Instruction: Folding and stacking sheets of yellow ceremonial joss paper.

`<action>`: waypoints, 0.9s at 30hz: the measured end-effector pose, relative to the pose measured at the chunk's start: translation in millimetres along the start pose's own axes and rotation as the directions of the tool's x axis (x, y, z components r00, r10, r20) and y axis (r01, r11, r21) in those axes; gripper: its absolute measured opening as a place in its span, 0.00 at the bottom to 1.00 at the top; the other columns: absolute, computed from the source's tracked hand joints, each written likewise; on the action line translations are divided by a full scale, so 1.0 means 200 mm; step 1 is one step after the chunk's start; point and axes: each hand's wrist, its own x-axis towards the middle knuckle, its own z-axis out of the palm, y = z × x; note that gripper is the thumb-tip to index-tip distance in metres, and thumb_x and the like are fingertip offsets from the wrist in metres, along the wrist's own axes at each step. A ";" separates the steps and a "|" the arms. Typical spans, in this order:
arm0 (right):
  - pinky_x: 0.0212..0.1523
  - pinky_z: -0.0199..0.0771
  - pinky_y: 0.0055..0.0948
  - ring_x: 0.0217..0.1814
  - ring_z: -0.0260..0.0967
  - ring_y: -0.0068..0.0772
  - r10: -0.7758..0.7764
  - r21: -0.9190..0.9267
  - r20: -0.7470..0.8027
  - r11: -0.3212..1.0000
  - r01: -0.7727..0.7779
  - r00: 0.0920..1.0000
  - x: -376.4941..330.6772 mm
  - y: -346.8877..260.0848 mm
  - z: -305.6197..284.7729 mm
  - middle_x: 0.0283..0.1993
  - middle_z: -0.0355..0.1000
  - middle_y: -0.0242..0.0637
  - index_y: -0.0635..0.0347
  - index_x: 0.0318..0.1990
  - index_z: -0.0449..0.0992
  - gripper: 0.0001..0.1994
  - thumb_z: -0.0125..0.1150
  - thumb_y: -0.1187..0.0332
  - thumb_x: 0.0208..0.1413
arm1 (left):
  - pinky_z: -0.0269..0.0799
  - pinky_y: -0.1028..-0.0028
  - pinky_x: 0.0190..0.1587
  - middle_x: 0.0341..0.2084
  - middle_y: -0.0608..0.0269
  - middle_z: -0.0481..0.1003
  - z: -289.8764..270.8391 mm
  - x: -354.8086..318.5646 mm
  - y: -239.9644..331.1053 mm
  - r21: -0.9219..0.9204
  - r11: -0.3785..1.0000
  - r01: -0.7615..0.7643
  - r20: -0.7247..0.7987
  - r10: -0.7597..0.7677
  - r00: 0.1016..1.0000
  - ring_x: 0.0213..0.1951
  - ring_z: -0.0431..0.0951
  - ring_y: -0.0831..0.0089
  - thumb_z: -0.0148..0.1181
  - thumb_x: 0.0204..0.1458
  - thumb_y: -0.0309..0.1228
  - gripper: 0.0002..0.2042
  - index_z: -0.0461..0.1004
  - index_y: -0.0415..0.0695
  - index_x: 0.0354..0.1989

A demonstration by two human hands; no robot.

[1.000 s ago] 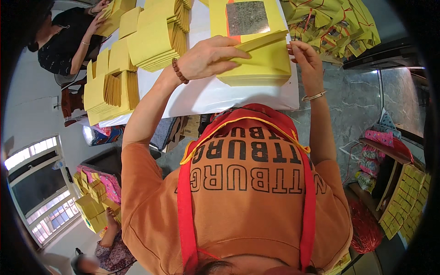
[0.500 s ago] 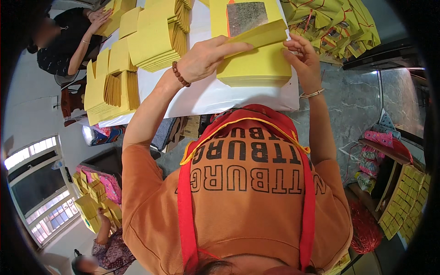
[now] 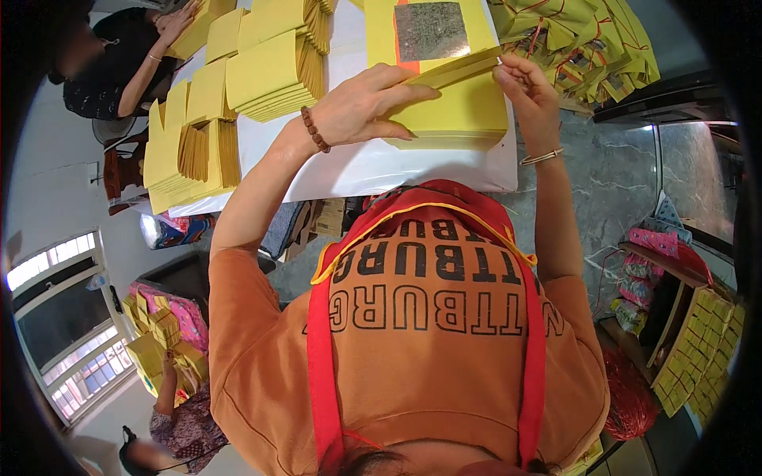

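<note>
A stack of yellow paper (image 3: 456, 119) lies before me at the table's near edge. On it is a top sheet with a grey square (image 3: 432, 32) and an orange stripe, its near side turned up into a narrow folded strip (image 3: 456, 71). My left hand (image 3: 379, 105) rests on the strip's left end, fingers stretched out along it and the thumb apart, low on the stack. At the strip's right end, my right hand (image 3: 528, 89) pinches the paper's corner between thumb and fingers.
Bundles of folded yellow paper (image 3: 266, 71) stand left on the white-covered table (image 3: 333, 176). Yellow papers with red ties (image 3: 571, 44) pile up at the far right. A co-worker (image 3: 111, 63) handles yellow paper at the far left; another person (image 3: 186, 424) is at the lower left.
The raised flap looks narrower and lies lower along the stack. My left thumb has come away from the fingers onto the stack. My right fingers have closed at the strip's right end.
</note>
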 end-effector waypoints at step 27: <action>0.27 0.61 0.10 0.29 0.60 0.10 0.019 0.037 0.022 0.999 -0.020 1.000 -0.03 0.02 0.01 0.32 0.68 0.25 0.59 0.44 0.70 0.14 0.57 0.75 0.48 | 0.63 0.75 0.23 0.17 0.59 0.66 0.00 -0.04 -0.04 -0.321 0.904 0.281 -0.244 -0.366 0.898 0.20 0.66 0.72 0.49 0.49 0.31 0.08 0.68 0.40 0.34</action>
